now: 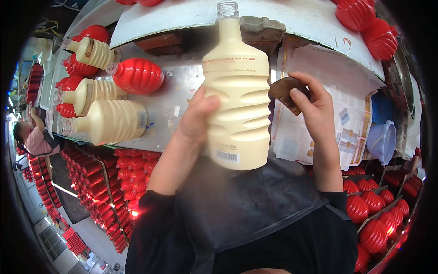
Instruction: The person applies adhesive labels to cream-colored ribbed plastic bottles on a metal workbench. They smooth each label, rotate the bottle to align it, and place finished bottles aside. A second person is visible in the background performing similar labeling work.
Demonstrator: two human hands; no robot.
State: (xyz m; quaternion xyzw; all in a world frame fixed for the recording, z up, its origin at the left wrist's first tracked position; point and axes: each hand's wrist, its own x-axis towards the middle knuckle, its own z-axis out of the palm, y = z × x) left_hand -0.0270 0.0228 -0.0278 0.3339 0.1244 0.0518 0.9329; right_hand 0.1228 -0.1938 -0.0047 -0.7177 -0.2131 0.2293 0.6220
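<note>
A cream-coloured bottle (239,109) with wavy ridges, a clear glass neck and a small label near its base stands upright in front of me. My left hand (195,116) is wrapped around its left side, the thumb across the ridges and the fingers mostly hidden behind. At its right side, my right hand (317,105) pinches a thin, dark brown, curved piece (286,93), like worn sandpaper, between thumb and fingers. The piece's tip is close to the bottle; I cannot tell whether they touch.
Several cream bottles (116,121) and a red ribbed bottle (139,76) lie on the metal table (159,107) at left. A white shelf (301,23) crosses the back. Printed sheets (315,68) and a lilac bucket (381,141) are right. Red bottles (376,233) fill racks below; another person (39,137) is far left.
</note>
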